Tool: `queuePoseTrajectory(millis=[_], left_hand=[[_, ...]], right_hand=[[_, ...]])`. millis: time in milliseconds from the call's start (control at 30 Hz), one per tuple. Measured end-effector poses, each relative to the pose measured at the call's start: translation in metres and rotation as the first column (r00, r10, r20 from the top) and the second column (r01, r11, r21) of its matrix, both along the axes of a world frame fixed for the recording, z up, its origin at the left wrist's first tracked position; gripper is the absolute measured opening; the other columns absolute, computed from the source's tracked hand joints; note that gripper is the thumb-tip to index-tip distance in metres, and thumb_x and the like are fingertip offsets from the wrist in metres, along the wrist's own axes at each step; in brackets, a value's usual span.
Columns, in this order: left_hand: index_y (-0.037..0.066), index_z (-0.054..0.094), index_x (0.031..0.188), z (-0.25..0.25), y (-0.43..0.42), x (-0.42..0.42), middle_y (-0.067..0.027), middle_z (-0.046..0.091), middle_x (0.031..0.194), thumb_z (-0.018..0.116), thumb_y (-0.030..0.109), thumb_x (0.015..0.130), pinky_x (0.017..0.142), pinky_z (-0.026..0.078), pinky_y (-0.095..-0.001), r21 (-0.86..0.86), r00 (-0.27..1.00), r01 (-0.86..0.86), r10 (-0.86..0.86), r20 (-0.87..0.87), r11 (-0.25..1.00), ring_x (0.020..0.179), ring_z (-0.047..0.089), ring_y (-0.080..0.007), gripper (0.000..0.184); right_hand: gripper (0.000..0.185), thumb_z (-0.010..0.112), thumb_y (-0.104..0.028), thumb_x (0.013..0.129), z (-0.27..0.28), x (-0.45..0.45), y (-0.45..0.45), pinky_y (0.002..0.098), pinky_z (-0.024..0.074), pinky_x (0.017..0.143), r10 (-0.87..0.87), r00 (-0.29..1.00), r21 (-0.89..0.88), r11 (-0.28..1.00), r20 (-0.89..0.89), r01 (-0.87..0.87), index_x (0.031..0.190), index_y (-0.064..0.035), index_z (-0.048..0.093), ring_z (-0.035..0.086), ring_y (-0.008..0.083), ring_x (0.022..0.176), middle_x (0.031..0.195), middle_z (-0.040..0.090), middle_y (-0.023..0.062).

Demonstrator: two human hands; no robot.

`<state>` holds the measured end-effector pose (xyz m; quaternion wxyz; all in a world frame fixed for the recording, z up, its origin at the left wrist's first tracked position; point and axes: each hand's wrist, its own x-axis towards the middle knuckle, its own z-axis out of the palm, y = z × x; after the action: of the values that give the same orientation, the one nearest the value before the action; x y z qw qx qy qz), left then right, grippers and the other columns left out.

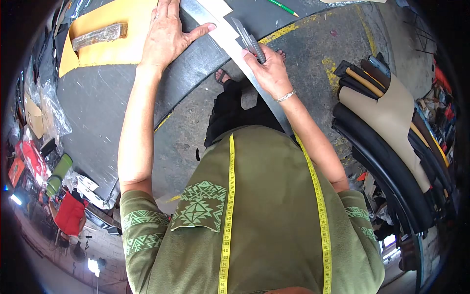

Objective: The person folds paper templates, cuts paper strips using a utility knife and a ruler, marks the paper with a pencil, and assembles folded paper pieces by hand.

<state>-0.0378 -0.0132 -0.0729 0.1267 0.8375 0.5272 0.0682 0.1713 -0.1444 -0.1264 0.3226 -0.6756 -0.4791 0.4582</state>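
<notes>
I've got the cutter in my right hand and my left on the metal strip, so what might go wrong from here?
The cutter in the right hand might slip toward the left hand, its thumb close by on the metal strip. That strip juts past the table edge toward the waist, so a bump could shift it.

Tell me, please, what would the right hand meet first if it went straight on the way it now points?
Going up-left in the picture, the right hand, with its knife leading, would probably meet the pale sheet by the ruler first. Depth is unclear, so it might pass above.
</notes>
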Motion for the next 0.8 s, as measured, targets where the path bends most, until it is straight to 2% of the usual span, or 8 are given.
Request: queuePoseTrajectory(millis=[100, 300, 400, 700, 800], left_hand=[[-0.011, 0.031, 0.145, 0.0, -0.001, 0.0, -0.0315, 0.03, 0.152, 0.078, 0.054, 0.075, 0.119, 0.026, -0.0465, -0.007, 1.0, -0.007, 0.007, 0.0, 1.0, 0.143, 0.029, -0.043, 0.106], [-0.01, 0.03, 0.146, -0.002, -0.001, 0.0, -0.0314, 0.03, 0.152, 0.079, 0.053, 0.075, 0.119, 0.025, -0.0468, -0.023, 1.0, -0.026, 0.026, 0.007, 0.999, 0.144, 0.028, -0.0434, 0.107], [-0.01, 0.03, 0.146, -0.003, 0.0, -0.001, -0.0315, 0.03, 0.152, 0.079, 0.053, 0.075, 0.119, 0.025, -0.047, -0.024, 1.0, -0.025, 0.025, 0.018, 0.999, 0.144, 0.028, -0.0437, 0.107], [-0.01, 0.029, 0.147, -0.004, 0.0, -0.001, -0.0316, 0.028, 0.153, 0.078, 0.053, 0.075, 0.12, 0.022, -0.0479, -0.03, 0.999, -0.025, 0.026, 0.025, 0.999, 0.144, 0.026, -0.044, 0.107], [-0.01, 0.029, 0.147, -0.004, 0.0, -0.001, -0.0317, 0.028, 0.153, 0.078, 0.053, 0.076, 0.12, 0.022, -0.0478, -0.026, 1.0, -0.021, 0.021, 0.023, 0.999, 0.145, 0.026, -0.0439, 0.106]], right_hand=[[0.031, 0.064, -0.028, 0.092, 0.009, 0.0, 0.001, 0.0359, 0.0559, 0.068, -0.023, 0.996, -0.073, 0.997, -0.083, 0.017, 0.104, 0.0005, 0.066, 0.073, 0.0252, 0.07, 0.081, 0.072, 0.0162], [0.03, 0.063, -0.027, 0.092, 0.0, 0.002, 0.0, 0.0352, 0.0561, 0.066, 0.013, 0.999, -0.015, 1.0, -0.039, -0.013, 0.104, 0.0005, 0.066, 0.072, 0.0249, 0.067, 0.08, 0.072, 0.0154], [0.031, 0.064, -0.027, 0.091, 0.005, 0.001, 0.001, 0.036, 0.0558, 0.067, 0.001, 0.997, -0.056, 0.998, -0.072, -0.005, 0.104, 0.0006, 0.066, 0.073, 0.0256, 0.069, 0.08, 0.072, 0.0165], [0.031, 0.064, -0.03, 0.089, -0.001, 0.001, -0.001, 0.0393, 0.0537, 0.077, 0.005, 1.0, -0.014, 1.0, 0.004, -0.005, 0.105, -0.0035, 0.068, 0.071, 0.0322, 0.084, 0.087, 0.072, 0.0166], [0.031, 0.065, -0.03, 0.089, -0.006, 0.0, -0.002, 0.0389, 0.0539, 0.076, 0.0, 1.0, -0.024, 1.0, 0.003, 0.001, 0.105, -0.0034, 0.068, 0.071, 0.0319, 0.083, 0.087, 0.072, 0.0167]])
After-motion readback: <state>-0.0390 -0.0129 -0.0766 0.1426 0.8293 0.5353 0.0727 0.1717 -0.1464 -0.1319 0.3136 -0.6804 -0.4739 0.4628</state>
